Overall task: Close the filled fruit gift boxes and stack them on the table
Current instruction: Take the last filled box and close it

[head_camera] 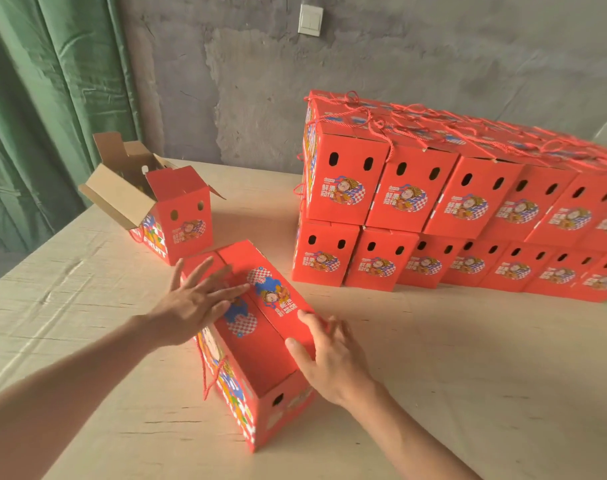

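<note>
A: Grip first. Left hand (191, 303)?

B: Flat, fingers spread wide apart, palm pressing down on the far end of the box (257, 344) top. Nothing clamped. Forearm comes in from lower left, wrist straight.

A: Right hand (326, 362)?

B: Also loose, fingers apart, laid against the box's right edge and top flap (278, 289), thumb on the flap. Slightly blurred. Not wrapped around anything. Forearm enters from lower right.

A: Where's the box?

B: Near the middle of the table (433, 375), between both hands, long axis running away from the camera. Red printed cardboard, rectangular, sharp folded edges. Cartoon print and checker pattern on top and left side. Oval hole in the near end. Top flaps are down, seam visible between them. Red twisted cord (205, 372) hangs off the left side.

A: Other boxes?

B: Open box (181, 220) behind it, just beyond the left hand, flaps up, plain brown corrugated inside. Contents too hidden to tell.

A: Stack?

B: Stack (468, 209) at right rear, two tiers of closed red boxes in rows, cord handles lying on top, well apart from the hands.

A: Table surface?

B: Pale, grainy, faint creases. Grey rough wall (399, 64) behind, green curtain (46, 98) left.
</note>
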Available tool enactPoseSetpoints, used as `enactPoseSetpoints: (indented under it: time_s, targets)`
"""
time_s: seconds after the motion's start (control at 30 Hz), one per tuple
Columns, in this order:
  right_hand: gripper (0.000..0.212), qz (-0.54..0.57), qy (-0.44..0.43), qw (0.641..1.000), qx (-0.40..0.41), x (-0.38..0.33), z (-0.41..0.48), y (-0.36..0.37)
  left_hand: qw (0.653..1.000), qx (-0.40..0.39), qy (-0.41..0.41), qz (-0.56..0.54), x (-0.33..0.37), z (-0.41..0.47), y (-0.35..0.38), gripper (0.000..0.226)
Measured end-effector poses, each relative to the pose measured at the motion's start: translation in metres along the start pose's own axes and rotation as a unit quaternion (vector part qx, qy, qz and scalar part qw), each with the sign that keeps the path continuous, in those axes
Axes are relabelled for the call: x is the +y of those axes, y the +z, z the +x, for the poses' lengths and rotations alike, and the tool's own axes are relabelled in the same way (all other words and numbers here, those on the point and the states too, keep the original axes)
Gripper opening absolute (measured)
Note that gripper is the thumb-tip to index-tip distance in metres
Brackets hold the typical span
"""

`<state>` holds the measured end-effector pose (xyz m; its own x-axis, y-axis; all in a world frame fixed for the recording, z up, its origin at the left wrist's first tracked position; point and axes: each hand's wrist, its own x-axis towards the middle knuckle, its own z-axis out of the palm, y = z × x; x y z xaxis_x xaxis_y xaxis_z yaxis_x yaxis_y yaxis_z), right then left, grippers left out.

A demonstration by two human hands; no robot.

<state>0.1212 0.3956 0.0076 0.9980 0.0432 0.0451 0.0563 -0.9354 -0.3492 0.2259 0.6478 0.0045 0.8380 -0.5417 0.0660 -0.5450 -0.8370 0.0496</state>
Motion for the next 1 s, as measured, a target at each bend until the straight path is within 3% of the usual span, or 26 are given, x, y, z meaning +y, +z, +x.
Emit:
enactPoseSetpoints:
  time_s: [0.07,0.17,0.3,0.4,0.47,0.53,0.6,0.63,0.67,0.73,0.83,0.87,0.93,1.0]
  targets:
    - [0.057,-0.017,0.019,0.999,0.02,-0.009,-0.011,0.004,0.998,0.006,-0.051,-0.041,0.002,0.001,0.007,0.077]
    - [0.063,-0.054,0.044,0.997,0.03,-0.022,-0.022,0.011,0.984,0.016,-0.155,-0.085,0.011,0.002,0.015,0.053]
    - [0.068,-0.056,0.046,0.997,0.01,-0.027,-0.031,0.012,0.928,0.185,-0.255,-0.2,0.037,-0.009,0.025,0.046]
    - [0.064,-0.019,0.008,1.0,0.013,-0.021,-0.035,0.005,0.884,0.244,-0.294,-0.268,0.056,-0.027,0.029,0.047]
    - [0.053,0.089,-0.01,0.995,0.044,-0.011,-0.037,0.002,0.892,0.211,-0.304,-0.259,0.063,-0.045,0.027,0.063]
    - [0.038,0.242,0.052,0.965,0.086,0.005,-0.034,0.005,0.908,0.125,-0.32,-0.24,0.067,-0.058,0.028,0.058]
    - [0.043,0.367,0.179,0.913,0.003,0.016,-0.031,0.009,0.913,0.036,-0.333,-0.233,0.073,-0.062,0.03,0.041]
    - [0.052,0.413,0.223,0.88,-0.071,0.019,-0.03,0.013,0.903,0.007,-0.35,-0.249,0.078,-0.062,0.029,0.046]
    - [0.06,0.46,0.244,0.843,-0.13,0.019,-0.028,0.018,0.88,-0.009,-0.375,-0.293,0.083,-0.062,0.029,0.059]
    - [0.063,0.547,0.252,0.78,-0.173,0.017,-0.018,0.025,0.805,-0.02,-0.419,-0.42,0.087,-0.062,0.028,0.079]
    - [0.056,0.642,0.254,0.702,-0.173,0.012,0.006,0.021,0.69,0.002,-0.43,-0.582,0.092,-0.059,0.025,0.064]
    - [0.054,0.653,0.254,0.692,-0.174,0.008,0.014,0.017,0.655,0.028,-0.427,-0.623,0.095,-0.057,0.022,0.053]
    - [0.044,0.636,0.243,0.719,-0.142,0.001,0.028,0.008,0.618,0.087,-0.418,-0.661,0.099,-0.049,0.017,0.039]
    - [0.031,0.566,0.223,0.792,-0.044,-0.005,0.043,0.003,0.62,0.142,-0.401,-0.659,0.1,-0.043,0.016,0.035]
